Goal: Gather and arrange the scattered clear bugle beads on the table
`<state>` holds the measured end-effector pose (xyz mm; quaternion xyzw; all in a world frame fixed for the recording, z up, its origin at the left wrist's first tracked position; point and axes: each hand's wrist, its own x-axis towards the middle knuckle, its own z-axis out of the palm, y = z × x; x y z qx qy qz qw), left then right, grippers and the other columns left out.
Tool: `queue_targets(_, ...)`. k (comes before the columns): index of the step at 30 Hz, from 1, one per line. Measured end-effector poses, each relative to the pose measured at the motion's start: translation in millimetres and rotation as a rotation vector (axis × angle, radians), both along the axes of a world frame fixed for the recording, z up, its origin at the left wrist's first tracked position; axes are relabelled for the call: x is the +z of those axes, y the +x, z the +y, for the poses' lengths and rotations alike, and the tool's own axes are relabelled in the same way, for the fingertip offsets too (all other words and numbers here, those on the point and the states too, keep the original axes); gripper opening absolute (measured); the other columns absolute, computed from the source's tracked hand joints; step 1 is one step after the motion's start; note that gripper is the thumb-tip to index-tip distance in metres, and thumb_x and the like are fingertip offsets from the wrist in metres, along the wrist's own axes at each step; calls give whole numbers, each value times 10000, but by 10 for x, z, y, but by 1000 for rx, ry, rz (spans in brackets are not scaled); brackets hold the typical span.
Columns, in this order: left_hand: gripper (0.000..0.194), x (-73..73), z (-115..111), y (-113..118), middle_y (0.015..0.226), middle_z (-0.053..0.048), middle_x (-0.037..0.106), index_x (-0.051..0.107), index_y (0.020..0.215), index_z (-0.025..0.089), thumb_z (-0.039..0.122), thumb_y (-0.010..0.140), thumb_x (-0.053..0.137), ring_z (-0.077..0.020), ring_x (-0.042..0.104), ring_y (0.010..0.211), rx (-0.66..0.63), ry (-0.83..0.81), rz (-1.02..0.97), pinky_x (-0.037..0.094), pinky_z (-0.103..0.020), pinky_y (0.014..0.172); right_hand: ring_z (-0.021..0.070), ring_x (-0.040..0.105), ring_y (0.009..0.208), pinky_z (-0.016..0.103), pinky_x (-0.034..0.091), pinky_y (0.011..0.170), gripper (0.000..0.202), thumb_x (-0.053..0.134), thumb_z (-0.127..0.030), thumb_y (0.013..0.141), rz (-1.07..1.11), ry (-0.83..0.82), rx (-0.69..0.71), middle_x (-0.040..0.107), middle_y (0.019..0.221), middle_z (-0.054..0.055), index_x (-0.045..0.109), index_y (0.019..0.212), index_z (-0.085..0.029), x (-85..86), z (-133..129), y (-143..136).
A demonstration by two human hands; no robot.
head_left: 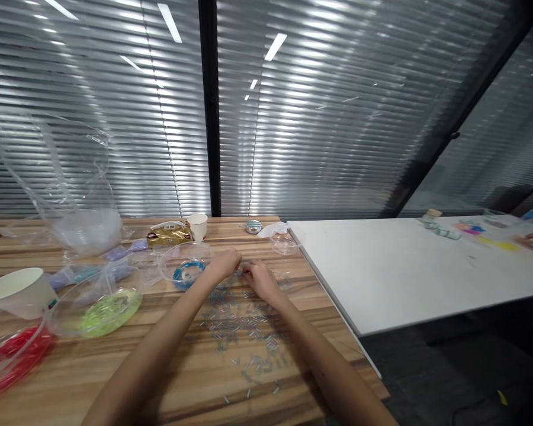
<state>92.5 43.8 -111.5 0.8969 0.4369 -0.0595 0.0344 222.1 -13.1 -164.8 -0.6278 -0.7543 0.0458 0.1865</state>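
Scattered clear tube beads (244,334) lie nearest on the wooden tabletop (71,378), running up to where the left hand (225,264) and right hand (258,278) meet, fingertips pinched together on something too small to make out. Beside the left hand sits a clear dish (185,265) holding blue cord. A careless forearm sweep could likely roll loose beads off the tabletop edge.

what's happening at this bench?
A person has both hands out over a wooden table. The left hand and right hand meet fingertip to fingertip above scattered clear tube beads. Their grip is too blurred to tell. Bowls of blue beads, green beads and red beads sit left.
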Motion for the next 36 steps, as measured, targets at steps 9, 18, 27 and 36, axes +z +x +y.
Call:
queue_targets(9,234,-146,84,-9,1000,-69,594,580,1030,117,314,906,563,-182,596,873,9,-17,-47,517,-363,772,174,529,931,214,362,759,191,499,-124,881,-8,12,33,617,933,57,684,910,-163,-27,24,17)
queue_targets(18,174,-155,156,-92,932,-52,605,600,923,109,278,903,567,-167,594,835,-20,-11,-64,508,-349,764,168,515,955,211,360,802,159,516,-108,870,1,-9,65,610,966,67,666,911,-141,-96,68,35)
queue_targets(27,144,-98,114,-74,923,-49,617,611,895,107,248,895,580,-174,603,862,-28,-14,1,511,-363,789,171,505,981,213,359,827,167,499,-116,877,5,-31,74,607,972,62,656,922,-152,-39,40,42)
queue_targets(36,170,-25,50,-76,873,-40,621,611,864,106,268,899,577,-163,607,817,-13,-43,9,509,-350,771,164,503,988,214,357,839,212,465,-101,882,-23,-49,81,600,1014,75,652,969,-149,-8,20,38)
